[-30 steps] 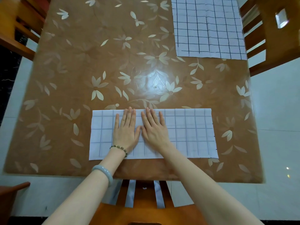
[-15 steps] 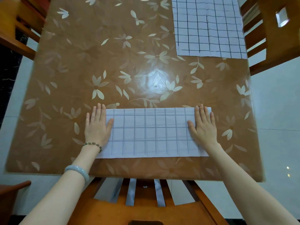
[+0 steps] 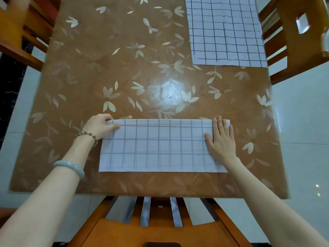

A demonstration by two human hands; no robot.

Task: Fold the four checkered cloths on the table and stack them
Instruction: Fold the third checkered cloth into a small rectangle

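While the folded cloth (image 3: 160,145) lies as a long strip near & parallel to the front edge of the bench (image 3: 89,68), bare top spreads beyond it to the flat cloths (image 3: 226,31) at the far-right corner. L hand (image 3: 99,126) pinches its far-left corner; R hand (image 3: 222,138) lies flat, fingers straight, on its right end. White w/ thin dark grid

1 folded white checkered cloth (image 3: 160,147) near, 1 flat checkered pile (image 3: 226,31) far right, 3 orange wooden chairs (image 3: 156,229) (image 3: 19,29) (image 3: 292,41), 2 hands (image 3: 99,125) (image 3: 222,139), 2 bracelets (image 3: 87,135) (image 3: 70,166).
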